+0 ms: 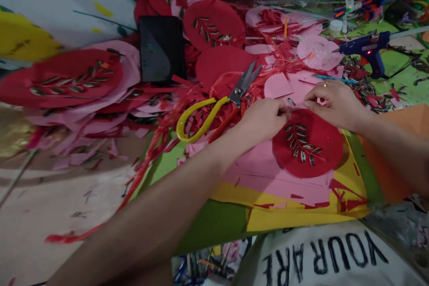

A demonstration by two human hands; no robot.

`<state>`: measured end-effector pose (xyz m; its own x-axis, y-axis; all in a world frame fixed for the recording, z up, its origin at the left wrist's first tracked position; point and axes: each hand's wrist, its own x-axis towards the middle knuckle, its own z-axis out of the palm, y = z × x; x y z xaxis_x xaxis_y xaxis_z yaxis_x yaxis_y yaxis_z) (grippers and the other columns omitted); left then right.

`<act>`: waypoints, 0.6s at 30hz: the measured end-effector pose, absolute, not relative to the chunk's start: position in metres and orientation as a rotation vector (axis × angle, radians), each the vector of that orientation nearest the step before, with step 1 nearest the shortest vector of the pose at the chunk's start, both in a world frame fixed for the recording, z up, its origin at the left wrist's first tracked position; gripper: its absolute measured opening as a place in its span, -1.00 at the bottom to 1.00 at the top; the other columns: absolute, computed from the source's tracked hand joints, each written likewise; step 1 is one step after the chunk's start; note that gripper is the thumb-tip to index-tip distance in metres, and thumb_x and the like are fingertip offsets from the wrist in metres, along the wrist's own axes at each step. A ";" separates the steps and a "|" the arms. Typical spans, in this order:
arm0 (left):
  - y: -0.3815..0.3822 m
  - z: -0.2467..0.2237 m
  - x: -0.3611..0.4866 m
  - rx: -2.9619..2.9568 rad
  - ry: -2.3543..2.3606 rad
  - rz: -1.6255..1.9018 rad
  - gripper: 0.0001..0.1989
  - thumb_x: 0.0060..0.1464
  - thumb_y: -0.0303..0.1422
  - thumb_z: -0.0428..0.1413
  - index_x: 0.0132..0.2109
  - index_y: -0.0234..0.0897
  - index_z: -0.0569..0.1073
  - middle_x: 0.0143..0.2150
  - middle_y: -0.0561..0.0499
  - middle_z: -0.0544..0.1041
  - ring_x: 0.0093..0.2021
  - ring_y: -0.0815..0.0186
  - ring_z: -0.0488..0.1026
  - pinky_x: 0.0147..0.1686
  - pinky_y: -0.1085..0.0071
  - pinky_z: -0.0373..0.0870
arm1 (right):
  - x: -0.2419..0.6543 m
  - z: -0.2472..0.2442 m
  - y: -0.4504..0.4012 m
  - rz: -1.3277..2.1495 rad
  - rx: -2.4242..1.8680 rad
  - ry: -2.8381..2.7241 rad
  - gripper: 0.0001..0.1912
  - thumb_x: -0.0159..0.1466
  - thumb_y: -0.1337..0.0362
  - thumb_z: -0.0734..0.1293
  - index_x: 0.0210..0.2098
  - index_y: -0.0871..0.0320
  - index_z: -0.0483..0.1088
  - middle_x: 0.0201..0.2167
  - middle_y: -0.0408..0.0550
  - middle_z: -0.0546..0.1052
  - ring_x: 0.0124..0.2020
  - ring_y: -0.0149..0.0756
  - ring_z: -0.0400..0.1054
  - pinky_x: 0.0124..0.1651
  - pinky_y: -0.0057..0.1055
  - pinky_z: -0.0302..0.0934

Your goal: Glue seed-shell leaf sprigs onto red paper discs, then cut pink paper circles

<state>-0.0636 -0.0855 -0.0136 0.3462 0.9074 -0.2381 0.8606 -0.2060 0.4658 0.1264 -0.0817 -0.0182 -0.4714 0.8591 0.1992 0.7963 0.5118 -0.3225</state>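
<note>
Left hand [264, 118] with fingers bunched, right hand [340, 98] loosely curled, gripping anything? I can't tell! Under their fingertips, the seed-decorated round red paper disc [330, 143] lies on flat pink paper [254, 167].

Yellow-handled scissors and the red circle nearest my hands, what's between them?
In the head view, your left hand, over pink paper, lies between the yellow-handled scissors and the red circle.

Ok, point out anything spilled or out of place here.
Loose seeds and red paper scraps lie strewn around the blue glue gun, whose red light is lit: untidy beside a possibly hot tool. The yellow-handled scissors lie on scraps with blades parted. The seeded red circle shows no obvious damage.
</note>
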 end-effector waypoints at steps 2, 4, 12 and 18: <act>-0.086 -0.013 -0.063 2.109 1.555 0.094 -0.76 0.08 -0.36 0.03 -0.26 -0.31 0.58 -0.38 -0.07 0.58 -0.37 0.25 0.45 -0.30 0.35 0.31 | 0.128 -0.019 -0.082 0.226 -1.316 -2.451 -0.77 0.26 0.25 0.24 -0.35 0.11 0.54 -0.41 -0.04 0.55 -0.30 -0.24 0.35 -0.17 -0.28 0.10; -0.087 -0.013 -0.063 2.124 1.547 0.087 -0.77 0.09 -0.35 0.03 -0.27 -0.30 0.58 -0.38 -0.07 0.58 -0.36 0.23 0.46 -0.29 0.34 0.32 | 0.130 -0.020 -0.082 0.211 -1.220 -2.514 -0.76 0.28 0.23 0.24 -0.34 0.10 0.55 -0.38 -0.04 0.55 -0.27 -0.22 0.34 -0.15 -0.26 0.09; -0.086 -0.012 -0.065 2.150 1.521 0.049 -0.78 0.06 -0.41 0.02 -0.28 -0.31 0.57 -0.37 -0.08 0.58 -0.34 0.23 0.48 -0.26 0.34 0.34 | 0.132 -0.022 -0.086 0.132 -0.871 -2.780 -0.74 0.26 0.27 0.23 -0.29 0.04 0.58 -0.34 -0.04 0.52 -0.30 -0.26 0.26 -0.21 -0.28 0.02; -0.088 -0.013 -0.065 2.154 1.527 0.092 -0.83 0.04 -0.41 0.03 -0.34 -0.29 0.53 -0.44 -0.04 0.54 -0.38 0.25 0.45 -0.30 0.34 0.33 | 0.131 -0.023 -0.087 0.075 -0.858 -2.808 -0.72 0.27 0.29 0.21 -0.28 0.06 0.58 -0.36 -0.03 0.52 -0.30 -0.26 0.25 -0.23 -0.29 0.00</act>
<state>-0.0647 -0.0882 -0.0130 0.3705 0.9015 -0.2235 0.8681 -0.2505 0.4285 0.1310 -0.0866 -0.0226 -0.8102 0.5580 0.1796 0.5475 0.8298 -0.1080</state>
